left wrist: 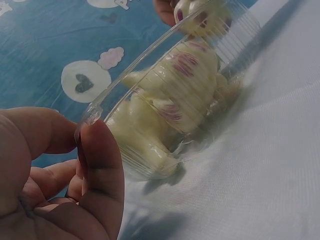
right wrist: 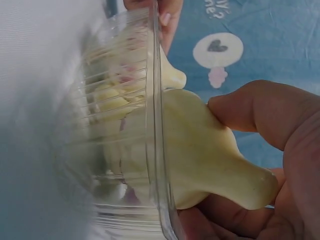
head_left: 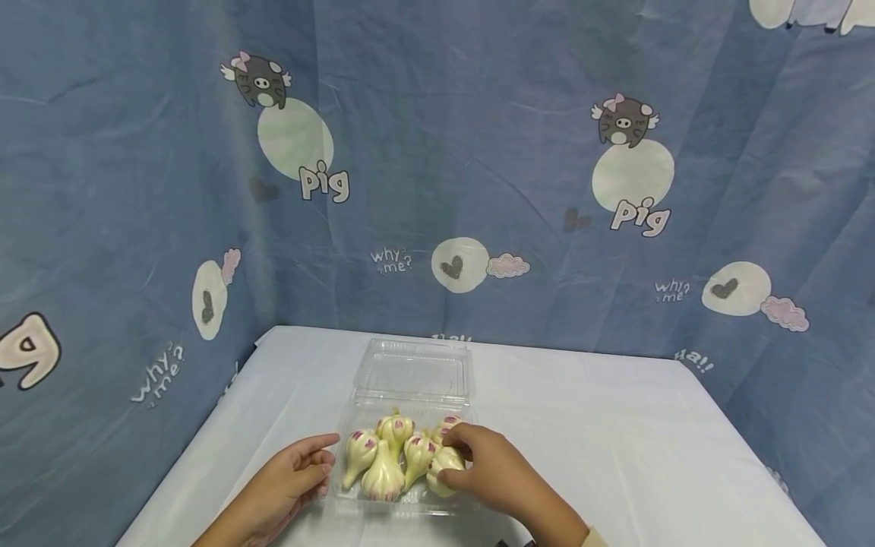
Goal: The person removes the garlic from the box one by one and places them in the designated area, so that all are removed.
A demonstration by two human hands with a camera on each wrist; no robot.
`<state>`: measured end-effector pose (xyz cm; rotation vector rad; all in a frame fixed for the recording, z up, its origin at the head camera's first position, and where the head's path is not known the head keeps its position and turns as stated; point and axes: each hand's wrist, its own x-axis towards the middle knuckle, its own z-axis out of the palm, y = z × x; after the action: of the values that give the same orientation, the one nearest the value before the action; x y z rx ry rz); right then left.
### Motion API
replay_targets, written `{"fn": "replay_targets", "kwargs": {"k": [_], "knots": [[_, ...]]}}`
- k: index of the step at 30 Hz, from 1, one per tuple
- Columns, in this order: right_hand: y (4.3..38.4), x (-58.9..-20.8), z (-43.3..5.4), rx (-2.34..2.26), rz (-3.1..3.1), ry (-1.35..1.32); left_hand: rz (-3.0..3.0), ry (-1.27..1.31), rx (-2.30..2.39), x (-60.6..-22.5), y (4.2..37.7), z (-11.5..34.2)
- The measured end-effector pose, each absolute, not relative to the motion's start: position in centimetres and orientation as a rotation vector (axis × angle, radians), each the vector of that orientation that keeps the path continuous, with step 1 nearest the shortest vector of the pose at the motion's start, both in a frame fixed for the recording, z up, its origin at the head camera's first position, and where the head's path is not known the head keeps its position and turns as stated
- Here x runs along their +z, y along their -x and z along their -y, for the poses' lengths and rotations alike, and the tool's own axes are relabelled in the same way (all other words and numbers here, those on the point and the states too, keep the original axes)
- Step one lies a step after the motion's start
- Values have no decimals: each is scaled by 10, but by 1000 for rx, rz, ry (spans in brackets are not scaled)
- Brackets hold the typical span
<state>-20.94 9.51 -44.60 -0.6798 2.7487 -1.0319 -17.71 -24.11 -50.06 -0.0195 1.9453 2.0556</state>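
Several cream garlic bulbs with purple streaks, such as this bulb (head_left: 384,475), lie in an open clear plastic clamshell box (head_left: 403,509). My right hand (head_left: 495,471) grips one garlic bulb (right wrist: 192,145) at the box's right side, thumb on one side and fingers on the other. In the right wrist view this bulb is partly inside the box, its stem pointing out above the rim. At the left side, my left hand (head_left: 290,486) pinches the box's rim (left wrist: 95,112) between thumb and finger. Parts of the rear right bulb (head_left: 447,427) are hidden by my right hand.
The box's clear lid (head_left: 415,371) lies folded back on the white-covered table (head_left: 581,425), toward the far edge. Blue curtains (head_left: 444,152) with pig prints stand behind and on both sides. A small dark object (head_left: 516,543) shows at the bottom edge.
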Motion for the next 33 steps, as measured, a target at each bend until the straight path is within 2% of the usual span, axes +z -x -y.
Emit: {"fn": "replay_targets", "kwargs": {"k": [20, 33], "knots": [[217, -440, -105, -1357, -2567, 672, -1952, 49, 2047, -499, 176, 240], [225, -451, -108, -1501, -2506, 697, -1896, -22, 2055, -499, 177, 243]]}}
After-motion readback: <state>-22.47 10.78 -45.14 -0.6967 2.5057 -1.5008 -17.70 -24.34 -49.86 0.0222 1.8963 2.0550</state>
